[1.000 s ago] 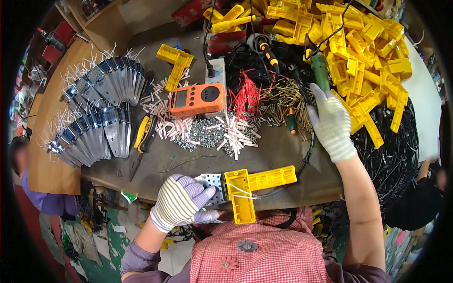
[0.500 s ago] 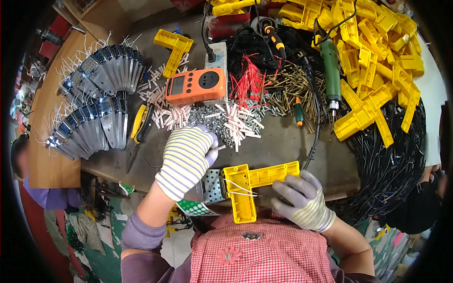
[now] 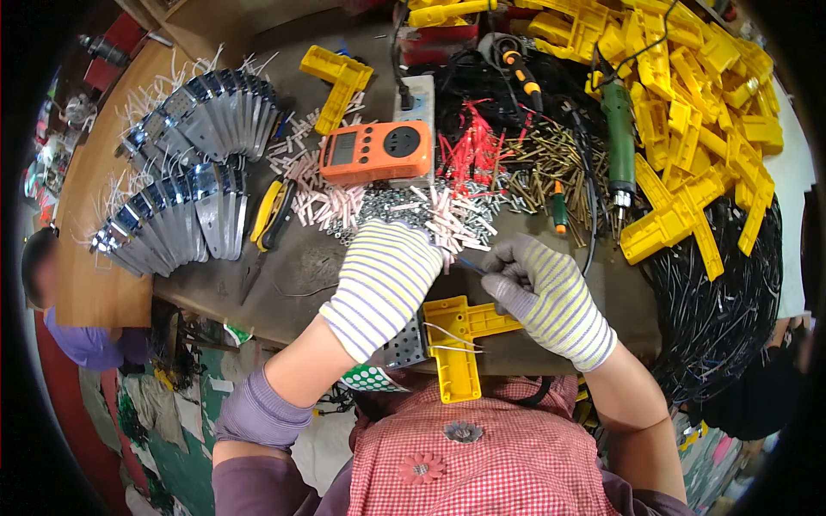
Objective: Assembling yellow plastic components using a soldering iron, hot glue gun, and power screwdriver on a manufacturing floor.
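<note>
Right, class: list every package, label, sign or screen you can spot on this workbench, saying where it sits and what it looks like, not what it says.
Orange meter: rounded rectangular box at bench centre, beyond the left hand, beside white plugs.
Its screen: small grey rectangle on the meter's left part.
Its socket: dark round face on the meter's right part.
No packages, labels or signs can be made out.

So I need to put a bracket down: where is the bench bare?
Bare bench lies between the yellow-handled pliers and the left hand. Behind it the orange meter, white plugs and screws crowd it.
</note>
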`<act>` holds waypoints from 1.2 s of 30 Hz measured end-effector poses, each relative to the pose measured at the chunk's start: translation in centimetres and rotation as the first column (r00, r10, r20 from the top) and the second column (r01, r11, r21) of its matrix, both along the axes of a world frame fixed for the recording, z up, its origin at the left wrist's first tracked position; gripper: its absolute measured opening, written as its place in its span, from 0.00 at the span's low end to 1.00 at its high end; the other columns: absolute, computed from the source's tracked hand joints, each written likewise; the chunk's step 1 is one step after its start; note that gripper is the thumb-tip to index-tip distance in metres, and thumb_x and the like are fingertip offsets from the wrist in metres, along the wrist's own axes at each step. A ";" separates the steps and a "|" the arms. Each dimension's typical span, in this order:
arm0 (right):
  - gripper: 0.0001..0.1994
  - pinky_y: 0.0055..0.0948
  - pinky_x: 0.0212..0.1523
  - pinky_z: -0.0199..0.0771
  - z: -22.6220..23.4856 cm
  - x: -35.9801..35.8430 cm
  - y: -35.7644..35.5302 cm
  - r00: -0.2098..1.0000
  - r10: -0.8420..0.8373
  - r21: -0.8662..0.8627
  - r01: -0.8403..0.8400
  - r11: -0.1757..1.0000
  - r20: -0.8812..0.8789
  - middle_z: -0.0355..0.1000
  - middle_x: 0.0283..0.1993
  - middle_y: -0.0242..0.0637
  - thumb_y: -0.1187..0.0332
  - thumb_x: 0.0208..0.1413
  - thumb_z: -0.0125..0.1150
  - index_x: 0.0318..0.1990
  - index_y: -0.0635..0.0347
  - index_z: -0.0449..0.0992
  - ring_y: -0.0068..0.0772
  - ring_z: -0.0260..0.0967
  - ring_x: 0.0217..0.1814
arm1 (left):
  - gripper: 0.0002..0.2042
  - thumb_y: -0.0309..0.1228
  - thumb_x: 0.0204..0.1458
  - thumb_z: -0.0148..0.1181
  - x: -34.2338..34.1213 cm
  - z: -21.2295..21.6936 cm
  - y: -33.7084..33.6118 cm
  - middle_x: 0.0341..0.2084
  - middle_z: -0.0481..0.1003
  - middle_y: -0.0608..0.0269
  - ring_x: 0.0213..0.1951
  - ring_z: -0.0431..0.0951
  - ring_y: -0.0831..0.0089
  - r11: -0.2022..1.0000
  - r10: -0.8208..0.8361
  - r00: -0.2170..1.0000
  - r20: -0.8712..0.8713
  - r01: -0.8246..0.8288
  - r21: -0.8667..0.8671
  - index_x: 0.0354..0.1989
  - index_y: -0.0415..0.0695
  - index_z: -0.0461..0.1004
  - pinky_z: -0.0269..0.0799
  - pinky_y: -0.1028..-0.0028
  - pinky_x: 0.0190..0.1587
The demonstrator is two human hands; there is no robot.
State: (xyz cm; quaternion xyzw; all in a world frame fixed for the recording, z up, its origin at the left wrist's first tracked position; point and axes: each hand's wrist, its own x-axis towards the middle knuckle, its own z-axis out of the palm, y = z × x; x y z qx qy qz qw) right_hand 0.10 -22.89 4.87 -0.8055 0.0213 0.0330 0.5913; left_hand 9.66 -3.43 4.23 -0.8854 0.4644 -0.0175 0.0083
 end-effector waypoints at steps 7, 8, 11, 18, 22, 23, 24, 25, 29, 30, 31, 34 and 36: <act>0.07 0.17 0.32 0.67 0.7 -1.3 0.5 0.992 -0.085 0.071 0.092 0.993 -0.093 0.72 0.27 0.30 0.72 0.54 0.64 0.38 0.64 0.76 0.13 0.64 0.28 | 0.06 0.30 0.37 0.62 1.8 -0.5 1.0 0.23 0.73 0.56 0.31 0.76 0.54 0.981 -0.126 0.991 -0.046 0.117 -0.157 0.25 0.43 0.76 0.71 0.59 0.35; 0.07 0.16 0.32 0.67 0.9 -1.4 0.4 0.990 -0.096 0.057 0.102 0.993 -0.108 0.72 0.27 0.29 0.71 0.53 0.65 0.38 0.64 0.77 0.12 0.63 0.28 | 0.08 0.29 0.35 0.62 1.9 -0.1 1.2 0.24 0.74 0.54 0.31 0.75 0.52 0.967 -0.094 0.989 -0.113 0.063 -0.248 0.25 0.42 0.74 0.70 0.57 0.34; 0.09 0.16 0.33 0.66 1.9 -1.8 0.1 0.975 -0.126 0.042 0.136 0.990 -0.182 0.71 0.28 0.27 0.68 0.52 0.67 0.37 0.63 0.78 0.11 0.62 0.29 | 0.04 0.20 0.44 0.53 -0.6 -0.1 2.1 0.24 0.71 0.60 0.26 0.72 0.69 0.705 -0.085 0.890 -0.449 -0.265 -0.658 0.30 0.40 0.69 0.71 0.71 0.35; 0.08 0.17 0.30 0.67 1.6 -2.4 0.5 0.967 -0.253 0.207 0.248 0.946 -0.002 0.73 0.27 0.26 0.71 0.49 0.70 0.36 0.61 0.79 0.10 0.64 0.28 | 0.07 0.23 0.50 0.67 -5.8 -0.1 0.6 0.32 0.80 0.64 0.35 0.79 0.78 0.355 -0.201 0.629 -0.751 -0.668 -0.654 0.36 0.41 0.78 0.75 0.77 0.40; 0.08 0.23 0.28 0.69 1.9 -2.6 0.8 0.961 -0.227 0.020 0.227 0.974 0.155 0.76 0.27 0.29 0.71 0.46 0.72 0.34 0.58 0.79 0.18 0.72 0.26 | 0.08 0.26 0.48 0.71 -6.6 0.4 0.1 0.34 0.81 0.61 0.35 0.81 0.73 0.363 -0.143 0.656 -0.741 -0.662 -0.656 0.36 0.41 0.81 0.76 0.74 0.41; 0.08 0.23 0.28 0.69 1.6 -2.5 0.9 0.961 -0.228 0.020 0.227 0.974 0.157 0.76 0.27 0.29 0.71 0.46 0.72 0.34 0.58 0.79 0.18 0.72 0.26 | 0.08 0.27 0.48 0.71 -6.7 0.5 0.0 0.33 0.81 0.61 0.35 0.81 0.73 0.350 -0.137 0.659 -0.739 -0.666 -0.659 0.36 0.42 0.81 0.76 0.74 0.41; 0.07 0.26 0.27 0.70 1.1 -2.4 0.9 0.929 -0.171 -0.158 0.232 0.960 0.327 0.76 0.27 0.31 0.71 0.46 0.72 0.33 0.57 0.79 0.25 0.73 0.25 | 0.09 0.27 0.46 0.72 -6.8 0.5 -0.1 0.32 0.81 0.62 0.35 0.81 0.70 0.331 -0.122 0.671 -0.731 -0.667 -0.667 0.36 0.43 0.81 0.76 0.71 0.41; 0.07 0.30 0.27 0.71 0.8 -2.4 1.0 0.877 -0.084 -0.327 0.263 0.908 0.472 0.76 0.27 0.33 0.70 0.46 0.72 0.31 0.55 0.79 0.32 0.74 0.25 | 0.09 0.27 0.46 0.72 -6.7 0.5 -0.2 0.32 0.81 0.62 0.35 0.81 0.70 0.333 -0.124 0.670 -0.732 -0.667 -0.666 0.36 0.43 0.81 0.76 0.71 0.41; 0.06 0.31 0.26 0.72 1.5 -2.3 1.2 0.883 0.017 -0.471 0.235 0.850 0.470 0.76 0.27 0.34 0.70 0.46 0.71 0.31 0.54 0.79 0.36 0.74 0.23 | 0.10 0.25 0.41 0.71 -6.0 1.2 -0.3 0.30 0.79 0.64 0.34 0.79 0.62 0.611 0.011 0.986 -0.168 -0.140 -0.779 0.34 0.48 0.81 0.74 0.66 0.39; 0.06 0.31 0.26 0.72 1.9 -2.5 1.2 0.883 0.016 -0.470 0.234 0.851 0.468 0.76 0.27 0.34 0.70 0.46 0.71 0.31 0.54 0.79 0.36 0.74 0.23 | 0.10 0.25 0.42 0.71 -6.1 1.1 -0.2 0.31 0.79 0.64 0.34 0.79 0.62 0.591 -0.014 0.972 -0.233 -0.180 -0.786 0.35 0.47 0.81 0.74 0.66 0.39; 0.05 0.28 0.27 0.72 2.4 -2.6 1.0 0.942 -0.086 -0.316 0.193 0.929 0.324 0.76 0.26 0.34 0.70 0.47 0.71 0.31 0.56 0.80 0.30 0.74 0.24 | 0.11 0.25 0.42 0.71 -6.1 0.9 -0.1 0.32 0.80 0.63 0.34 0.79 0.62 0.571 -0.041 0.955 -0.294 -0.219 -0.792 0.36 0.47 0.81 0.75 0.66 0.39; 0.05 0.22 0.29 0.72 2.4 -3.0 0.8 0.967 -0.217 -0.007 0.220 0.975 0.131 0.77 0.26 0.33 0.71 0.49 0.70 0.32 0.59 0.81 0.19 0.72 0.25 | 0.10 0.22 0.46 0.70 -6.5 0.7 0.2 0.35 0.81 0.61 0.37 0.81 0.70 0.401 -0.225 0.700 -0.677 -0.567 -0.720 0.37 0.42 0.80 0.76 0.70 0.43; 0.05 0.19 0.31 0.73 2.4 -3.2 0.3 0.963 -0.249 0.108 0.239 0.965 0.101 0.77 0.25 0.30 0.72 0.50 0.69 0.32 0.62 0.80 0.14 0.71 0.27 | 0.07 0.19 0.49 0.67 -6.6 0.8 0.1 0.36 0.81 0.60 0.40 0.80 0.76 0.304 -0.359 0.483 -0.799 -0.749 -0.589 0.37 0.40 0.79 0.76 0.73 0.46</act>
